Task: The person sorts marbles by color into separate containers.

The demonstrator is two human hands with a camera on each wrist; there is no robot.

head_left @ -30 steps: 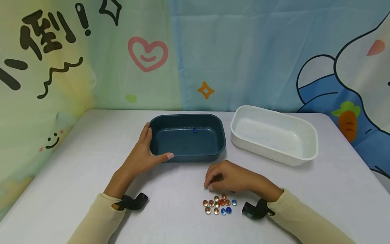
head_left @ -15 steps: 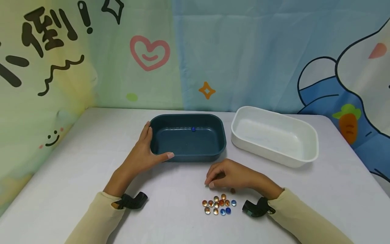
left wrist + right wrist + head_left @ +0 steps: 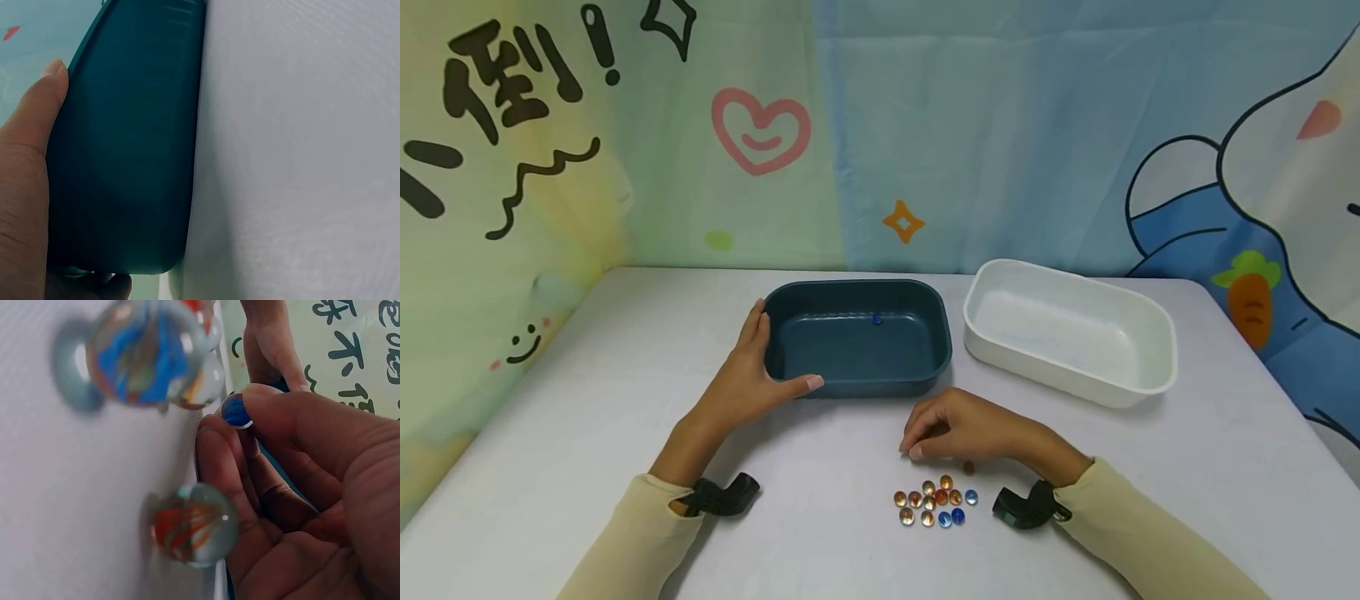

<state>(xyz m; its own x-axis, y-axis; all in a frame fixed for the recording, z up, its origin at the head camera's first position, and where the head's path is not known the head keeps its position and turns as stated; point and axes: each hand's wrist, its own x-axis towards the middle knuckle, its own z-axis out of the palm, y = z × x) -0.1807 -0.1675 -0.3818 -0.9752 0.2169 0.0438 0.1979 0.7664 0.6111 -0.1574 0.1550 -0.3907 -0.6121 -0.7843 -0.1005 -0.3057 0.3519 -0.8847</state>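
In the head view, my left hand holds the near left corner of a dark teal rectangular tub, thumb on the front rim and fingers along the left end. A blue marble lies inside the tub. My right hand is just in front of the tub, pinching another blue marble between thumb and finger, as the right wrist view shows. Several orange, clear and blue marbles form a loose cluster in front of that hand. One reddish-brown marble lies beneath its wrist.
A white rectangular tub stands at an angle to the right of the teal one. Both are near the back of the white-covered table. A printed cloth backdrop hangs behind and along the left side.
My right hand has shifted slightly away from the marble cluster, uncovering the reddish-brown marble under it. The left hand keeps its place on the teal tub.
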